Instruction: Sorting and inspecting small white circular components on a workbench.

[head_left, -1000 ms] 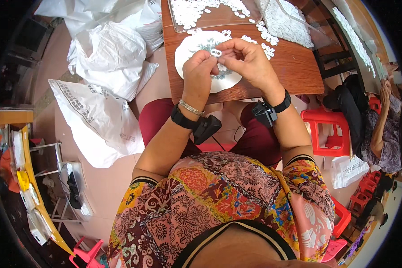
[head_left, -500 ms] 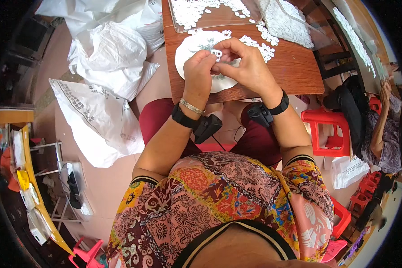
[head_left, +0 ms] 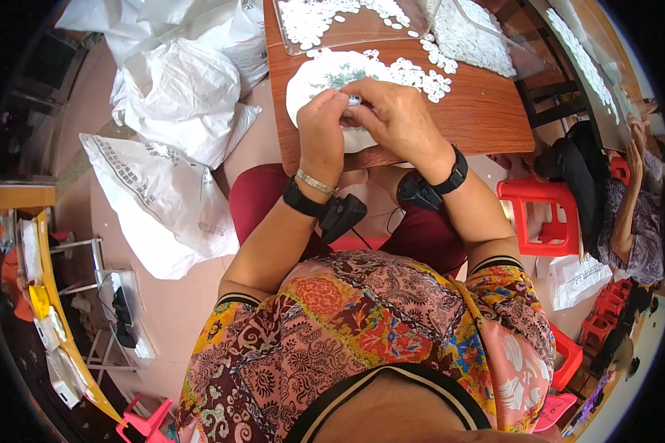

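Handling step: left hand (head_left: 320, 125) and right hand (head_left: 400, 122) pinch, fingertips nearly together, one small glossy white piece (head_left: 355, 100) above the round white green-patterned plate (head_left: 301, 83); next move probably calls for fine, steady fingertip control.

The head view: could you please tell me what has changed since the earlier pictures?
The right hand has moved left, closer to the left hand, and the small white piece between them is now mostly covered. Nothing was visibly let go. The loose white pieces stayed put.
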A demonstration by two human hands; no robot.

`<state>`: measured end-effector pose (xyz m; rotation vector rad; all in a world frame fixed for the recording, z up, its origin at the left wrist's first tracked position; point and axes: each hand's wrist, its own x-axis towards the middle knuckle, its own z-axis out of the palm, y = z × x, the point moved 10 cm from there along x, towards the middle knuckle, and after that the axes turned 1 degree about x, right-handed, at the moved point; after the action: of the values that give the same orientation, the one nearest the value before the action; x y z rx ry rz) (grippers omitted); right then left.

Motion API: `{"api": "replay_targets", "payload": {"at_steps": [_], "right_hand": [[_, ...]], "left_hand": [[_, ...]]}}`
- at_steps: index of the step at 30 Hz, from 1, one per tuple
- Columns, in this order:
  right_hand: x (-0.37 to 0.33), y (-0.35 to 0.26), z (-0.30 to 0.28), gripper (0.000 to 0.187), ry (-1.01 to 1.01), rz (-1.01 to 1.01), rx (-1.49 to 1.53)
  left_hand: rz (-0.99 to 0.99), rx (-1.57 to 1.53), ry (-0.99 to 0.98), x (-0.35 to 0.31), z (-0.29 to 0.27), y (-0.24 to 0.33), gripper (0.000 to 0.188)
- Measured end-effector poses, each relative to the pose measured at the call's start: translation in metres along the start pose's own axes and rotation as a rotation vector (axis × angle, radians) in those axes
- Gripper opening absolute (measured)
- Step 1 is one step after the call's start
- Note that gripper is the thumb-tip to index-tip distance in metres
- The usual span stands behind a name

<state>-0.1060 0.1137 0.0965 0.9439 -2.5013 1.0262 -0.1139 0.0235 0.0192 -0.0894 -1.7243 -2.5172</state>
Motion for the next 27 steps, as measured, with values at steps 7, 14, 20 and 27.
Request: {"api": "replay_targets", "payload": {"at_steps": [7,14,20,27], "right_hand": [[-0.003,-0.006,0.003,0.012,0.051,-0.077,0.064],[0.019,0.030,-0.098,0.024,0.316,0.051,-0.137],[0.058,0.062,-0.201,0.037,0.593,-0.015,-0.758],[0.033,0.146,-0.105,0.022,0.062,0.106,-0.302]], "left_hand": [[0.005,-0.007,0.056,-0.008,-0.012,-0.004,0.023],[-0.008,0.112,-0.049,-0.008,-0.025,0.006,0.023],[-0.059,-0.002,0.003,-0.007,-0.038,0.005,0.020],[-0.106,0.009,-0.030,-0.007,-0.042,-0.003,0.022]]}}
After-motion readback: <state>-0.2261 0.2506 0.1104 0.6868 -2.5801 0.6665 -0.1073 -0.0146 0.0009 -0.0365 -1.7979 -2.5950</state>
